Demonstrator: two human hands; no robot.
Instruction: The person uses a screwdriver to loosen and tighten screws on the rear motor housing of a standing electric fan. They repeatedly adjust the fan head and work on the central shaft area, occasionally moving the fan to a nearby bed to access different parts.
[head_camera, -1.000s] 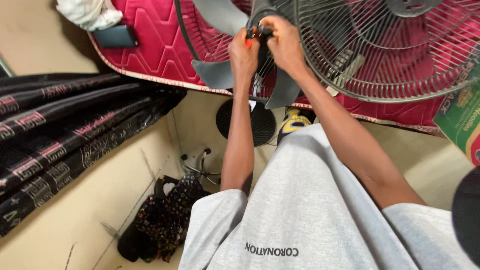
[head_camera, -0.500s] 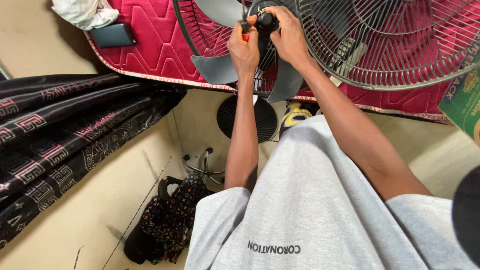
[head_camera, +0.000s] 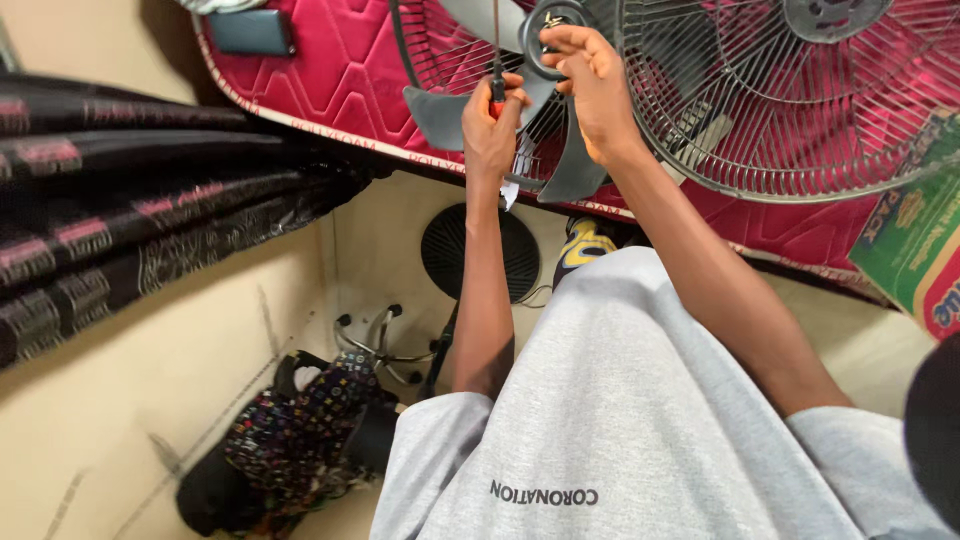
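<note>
Against the near edge of the red quilted mattress, your two hands meet at the hub of a stripped-down fan. Your left hand is closed in a fist round the red handle of a screwdriver, its thin steel shaft rising out of the top of the picture. Your right hand curls over the dark round hub, fingertips pinching at its rim; whether it grips a nut or merely steadies the hub cannot be told. Grey plastic blades fan out below your wrists: light, smooth and a little springy by the look of them, likely to flex or crack if levered by the tips, so the thick root near the hub looks the safer hold. Behind them lies the rear wire guard, and to the right the front wire guard, thin ribbed metal that looks stiff as a whole but easy to bend rib by rib; its outer ring would take a grip best. Dark patterned cloth is heaped at the left, a patterned bag sits on the pale floor beside a round black base, and a green carton leans at the mattress's right end.
</note>
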